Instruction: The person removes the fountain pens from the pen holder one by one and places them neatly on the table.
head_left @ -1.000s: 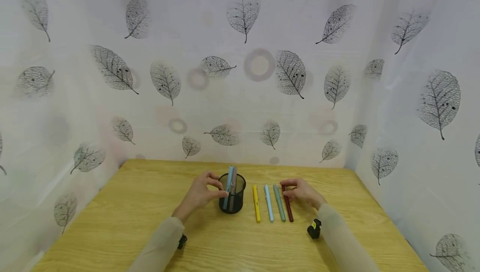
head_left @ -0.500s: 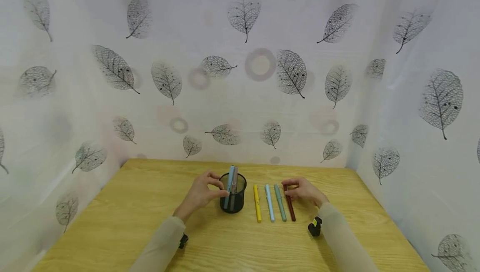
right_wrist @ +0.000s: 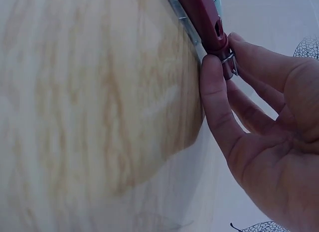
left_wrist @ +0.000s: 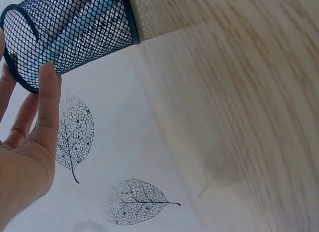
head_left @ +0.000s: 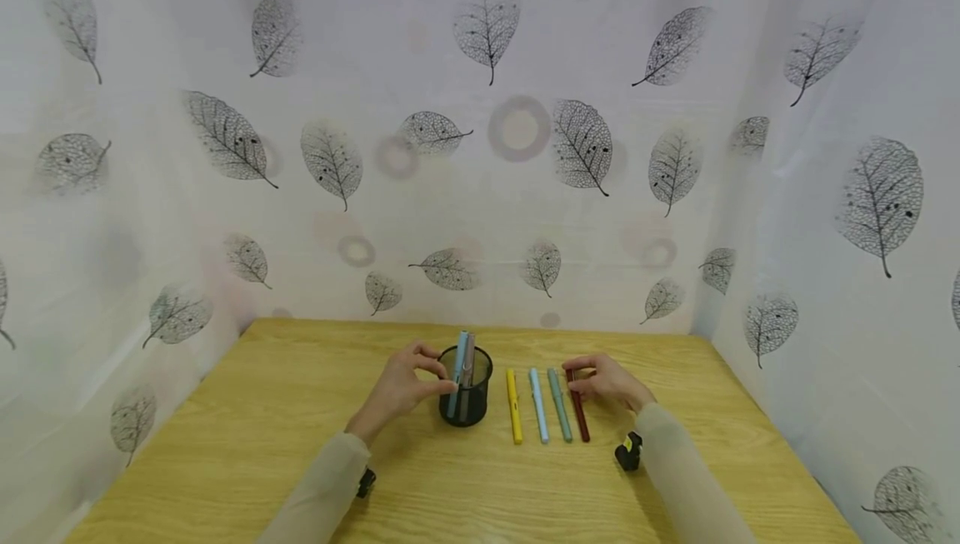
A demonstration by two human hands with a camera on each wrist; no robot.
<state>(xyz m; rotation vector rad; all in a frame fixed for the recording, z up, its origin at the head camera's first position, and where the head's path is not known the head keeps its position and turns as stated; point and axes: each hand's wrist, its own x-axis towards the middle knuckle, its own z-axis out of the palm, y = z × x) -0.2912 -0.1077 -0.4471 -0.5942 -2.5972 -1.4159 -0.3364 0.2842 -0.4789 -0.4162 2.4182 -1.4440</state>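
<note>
Black mesh cup [head_left: 476, 407] stands upright, two pens [head_left: 461, 352] inside; dark red pen [head_left: 580, 421], to its right, pinched at far end.

Over last second, nudged dark red pen [head_left: 581, 419] slightly toward right edge of table [head_left: 450, 481], farther from green pen [head_left: 560, 407].

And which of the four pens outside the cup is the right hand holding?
The dark red pen, rightmost in the row: the right hand pinches it, not the yellow pen, light blue pen or green pen.
</note>
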